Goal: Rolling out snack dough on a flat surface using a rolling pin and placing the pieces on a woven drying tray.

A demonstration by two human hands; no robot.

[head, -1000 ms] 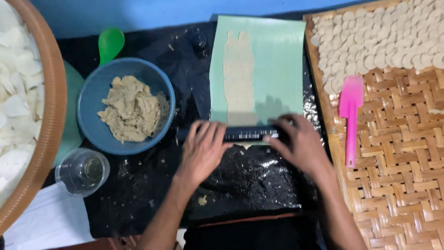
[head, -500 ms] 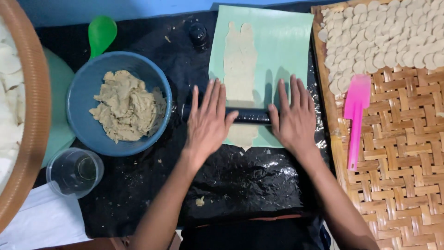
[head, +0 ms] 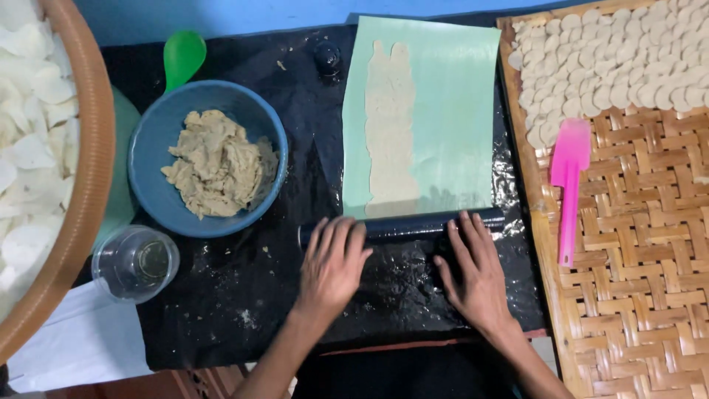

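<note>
Resting flat, fingers spread — left hand (head: 334, 264); right hand (head: 476, 273) — on dark roller (head: 413, 224).

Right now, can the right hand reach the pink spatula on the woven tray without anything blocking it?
Probably yes. The right hand rests on the dark rolling pin, and the pink spatula lies just to its right on the woven tray. Nothing stands between them; only the tray's low edge.
</note>
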